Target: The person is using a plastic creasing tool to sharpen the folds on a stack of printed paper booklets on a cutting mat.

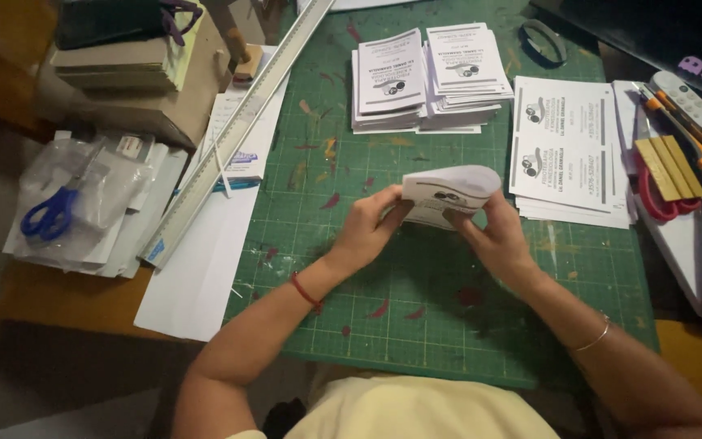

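Your yellow shirt (pixel 424 410) fills the bottom edge at 6 o'clock, and both forearms reach up from it over the green mat (pixel 416 309). Your left hand (pixel 367 232) wears a red cord at the wrist; your right hand (pixel 493 240) has a thin bangle further down the arm. Both hands grasp one printed sheet (pixel 452 195), which is bent into a curve above the middle of the mat, the left pinching its near left edge, the right holding its right side from below.

At 12 o'clock from the sheet sit two piles of folded leaflets (pixel 428 77), touching each other, the top ones slightly askew. At 3 o'clock lies a flat stack of uncut sheets (pixel 566 150), just beside your right hand. Beyond it, at the counter's right edge, you have red scissors (pixel 656 203), wooden strips (pixel 672 167) lying across them, an orange knife (pixel 680 122) and a white remote (pixel 688 97).

At 10 o'clock a long metal ruler (pixel 237 130) runs diagonally along the mat's left edge, over white paper (pixel 201 268). Further out at 9 o'clock, blue scissors (pixel 50 213) lie in a clear bag (pixel 95 195). At 11 o'clock stands a cardboard box (pixel 176 89) with notebooks stacked on it.
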